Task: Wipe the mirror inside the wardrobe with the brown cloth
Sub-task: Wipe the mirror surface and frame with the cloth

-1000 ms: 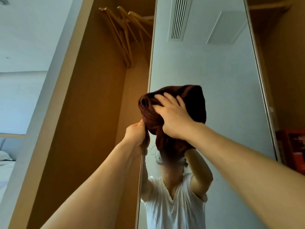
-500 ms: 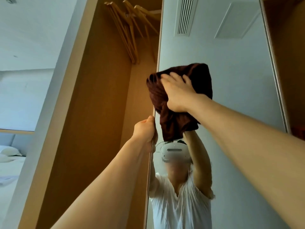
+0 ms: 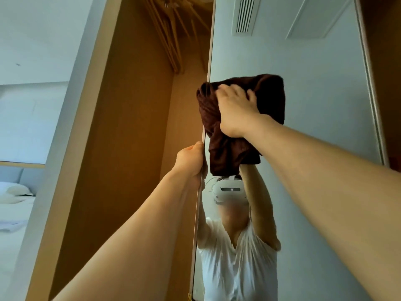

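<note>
1. The view looks up from the person's head at a tall mirror fixed inside a wooden wardrobe. The brown cloth is bunched against the glass close to the mirror's left edge, with a loose tail hanging below it.
2. The right hand lies over the cloth and pushes it onto the glass.
3. The left hand grasps the mirror's left edge just below the cloth, thumb uppermost, apparently steadying the panel.
4. A second ago the cloth sat lower and covered the reflected headset. It has since climbed the glass, and the headset now shows under the cloth's tail. In the last half second it has hardly risen further. The left hand has kept its hold on the edge.
5. This suggests an upward stroke along the left side is reaching its end. A turn or a sideways pass probably comes next.
6. The right fingers are blurred by motion. I cannot tell whether they lie flat or dig into the fabric, and the thumb is hidden.
7. The left fingers disappear behind the mirror's edge.
8. The mirror's top and bottom are cut off, as are the wooden hangers above.
9. No smears or wiped patches can be made out on the glass.
</note>
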The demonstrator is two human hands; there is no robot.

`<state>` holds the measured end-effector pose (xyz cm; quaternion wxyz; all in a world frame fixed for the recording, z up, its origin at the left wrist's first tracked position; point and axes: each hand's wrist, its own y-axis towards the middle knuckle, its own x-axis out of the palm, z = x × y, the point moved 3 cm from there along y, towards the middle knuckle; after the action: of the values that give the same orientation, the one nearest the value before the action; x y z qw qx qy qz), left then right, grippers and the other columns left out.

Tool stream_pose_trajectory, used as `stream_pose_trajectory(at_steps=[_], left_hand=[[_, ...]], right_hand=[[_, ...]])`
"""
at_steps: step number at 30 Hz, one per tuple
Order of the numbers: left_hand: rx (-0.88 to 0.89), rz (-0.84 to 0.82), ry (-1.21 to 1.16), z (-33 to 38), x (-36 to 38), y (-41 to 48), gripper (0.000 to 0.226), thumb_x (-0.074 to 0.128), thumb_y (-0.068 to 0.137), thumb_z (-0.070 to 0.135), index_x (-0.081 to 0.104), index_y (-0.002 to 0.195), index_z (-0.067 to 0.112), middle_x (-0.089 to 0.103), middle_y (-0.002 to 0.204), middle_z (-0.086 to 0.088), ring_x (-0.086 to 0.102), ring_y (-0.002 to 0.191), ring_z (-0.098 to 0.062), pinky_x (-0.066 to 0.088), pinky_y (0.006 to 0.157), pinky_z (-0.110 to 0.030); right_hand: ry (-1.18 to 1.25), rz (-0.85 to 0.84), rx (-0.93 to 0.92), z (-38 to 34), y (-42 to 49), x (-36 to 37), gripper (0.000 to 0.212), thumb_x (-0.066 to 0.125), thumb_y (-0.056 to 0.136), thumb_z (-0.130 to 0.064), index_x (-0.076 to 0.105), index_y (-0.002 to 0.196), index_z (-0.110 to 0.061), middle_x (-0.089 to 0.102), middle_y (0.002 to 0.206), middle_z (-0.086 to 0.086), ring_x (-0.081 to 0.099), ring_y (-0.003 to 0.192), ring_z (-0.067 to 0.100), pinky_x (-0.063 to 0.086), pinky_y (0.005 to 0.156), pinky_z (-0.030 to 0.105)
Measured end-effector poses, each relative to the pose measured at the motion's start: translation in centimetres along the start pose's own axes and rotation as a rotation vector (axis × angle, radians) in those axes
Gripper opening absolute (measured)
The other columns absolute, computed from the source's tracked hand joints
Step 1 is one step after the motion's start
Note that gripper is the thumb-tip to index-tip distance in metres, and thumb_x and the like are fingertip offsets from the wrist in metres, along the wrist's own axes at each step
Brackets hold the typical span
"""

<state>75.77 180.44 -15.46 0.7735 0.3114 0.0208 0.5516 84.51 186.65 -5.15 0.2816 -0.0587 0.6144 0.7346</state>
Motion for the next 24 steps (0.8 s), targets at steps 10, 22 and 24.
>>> stream_pose_trajectory(at_steps=[10, 22, 24], left_hand=[[-0.045, -0.045, -0.109, 0.1, -0.2, -0.5, 0.021, 0.048, 0.098, 0.020, 0.060, 0.094, 0.003, 0.061, 0.090, -0.013, 0.061, 0.076, -0.022, 0.054, 0.066, -0.031], [-0.045, -0.055, -0.004, 0.5, -0.2, -0.8, 0.030, 0.043, 0.102, 0.029, 0.057, 0.082, 0.010, 0.057, 0.040, 0.003, 0.053, 0.032, -0.008, 0.044, 0.039, -0.018], [-0.049, -0.055, 0.017, 0.5, -0.1, -0.9, 0.033, 0.042, 0.102, 0.029, 0.054, 0.078, 0.010, 0.054, 0.039, 0.003, 0.052, 0.033, -0.011, 0.045, 0.040, -0.020]], right_hand=[[-0.063, -0.049, -0.240, -0.2, -12.8, 4.7, 0.076, 0.063, 0.082, -0.019, 0.023, 0.146, -0.019, 0.006, 0.157, -0.002, -0.006, 0.145, 0.020, -0.007, 0.116, 0.044], [-0.028, 0.038, 0.146, 5.8, -1.8, -1.4, 0.076, 0.062, 0.081, -0.009, 0.020, 0.145, -0.008, 0.018, 0.153, 0.007, 0.013, 0.141, 0.029, 0.011, 0.115, 0.050], [-0.040, 0.057, 0.114, 4.9, -3.5, -0.2, 0.079, 0.063, 0.079, -0.010, 0.019, 0.146, -0.008, 0.013, 0.155, 0.005, 0.008, 0.142, 0.027, 0.006, 0.115, 0.051]])
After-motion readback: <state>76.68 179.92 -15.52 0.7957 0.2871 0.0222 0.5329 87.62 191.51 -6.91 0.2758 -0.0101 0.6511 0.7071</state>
